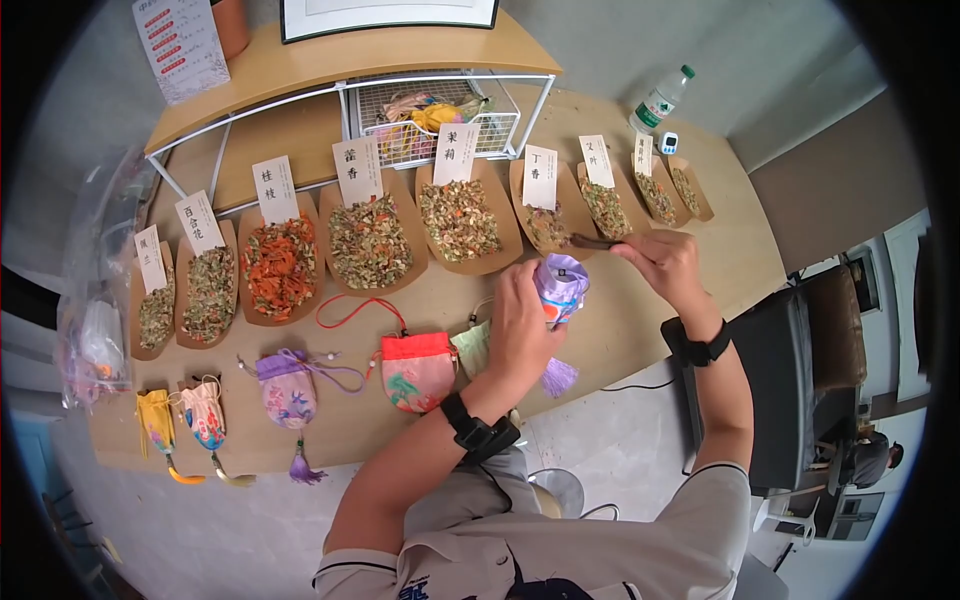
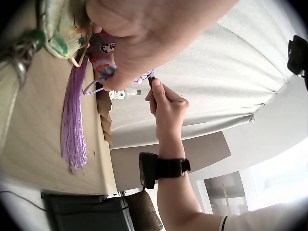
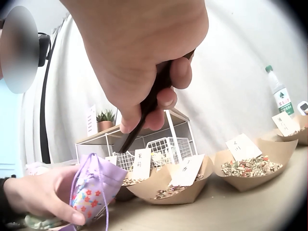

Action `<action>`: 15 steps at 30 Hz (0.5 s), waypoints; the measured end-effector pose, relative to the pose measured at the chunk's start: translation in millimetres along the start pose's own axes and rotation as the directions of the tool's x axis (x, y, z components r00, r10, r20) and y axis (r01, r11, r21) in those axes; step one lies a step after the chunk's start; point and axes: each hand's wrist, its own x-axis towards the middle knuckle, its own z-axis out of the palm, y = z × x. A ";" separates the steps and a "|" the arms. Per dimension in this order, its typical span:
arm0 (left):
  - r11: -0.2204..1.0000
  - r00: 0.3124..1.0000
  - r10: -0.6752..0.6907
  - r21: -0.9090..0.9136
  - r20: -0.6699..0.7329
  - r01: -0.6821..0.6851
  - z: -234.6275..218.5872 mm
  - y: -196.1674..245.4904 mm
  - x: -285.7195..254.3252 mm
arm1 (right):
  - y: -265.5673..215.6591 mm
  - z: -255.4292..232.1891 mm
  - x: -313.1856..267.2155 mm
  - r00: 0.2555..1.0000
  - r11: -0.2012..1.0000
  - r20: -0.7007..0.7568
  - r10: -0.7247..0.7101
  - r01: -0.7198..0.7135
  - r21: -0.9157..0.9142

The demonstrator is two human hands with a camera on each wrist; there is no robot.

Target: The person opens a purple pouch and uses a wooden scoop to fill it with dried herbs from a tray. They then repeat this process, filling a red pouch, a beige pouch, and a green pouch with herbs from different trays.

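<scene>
My left hand (image 1: 522,325) grips a purple pouch (image 1: 562,287) whose mouth faces up; a purple tassel (image 1: 559,378) hangs below it. In the right wrist view the pouch (image 3: 98,187) shows red flowers, with the fingers of the left hand (image 3: 45,195) round it. My right hand (image 1: 663,265) pinches the handle of a dark spoon-like tool (image 1: 600,242), whose far end is at the near part of a paper tray (image 1: 571,212) of dried herbs. That tool (image 3: 144,113) slants down from the right hand (image 3: 144,53) in the right wrist view. What it carries cannot be told.
Several labelled paper trays of herbs, one with orange pieces (image 1: 281,265), stand in a curved row. Nearer lie a red pouch (image 1: 417,372), a pale green pouch (image 1: 472,350) and other small pouches. Behind are a shelf (image 1: 350,55), a wire basket (image 1: 405,145) and a bottle (image 1: 660,100).
</scene>
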 end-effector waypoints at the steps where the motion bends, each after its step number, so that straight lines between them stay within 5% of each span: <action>1: 1.000 1.000 -0.001 -0.003 0.001 0.001 0.1 -0.1 0.3 | -3.7 -4.7 -0.7 1.000 1.000 0.005 -0.010 0.010 0.025; 10: 1.000 1.000 0.001 -0.009 0.003 -0.001 1.7 -2.2 0.6 | -16.4 -16.7 0.0 0.991 0.993 0.061 -0.118 0.117 0.010; 15: 1.000 1.000 -0.003 -0.009 0.016 0.003 0.8 -2.2 0.2 | -3.0 -7.8 -1.7 0.998 0.997 0.061 -0.035 0.039 -0.066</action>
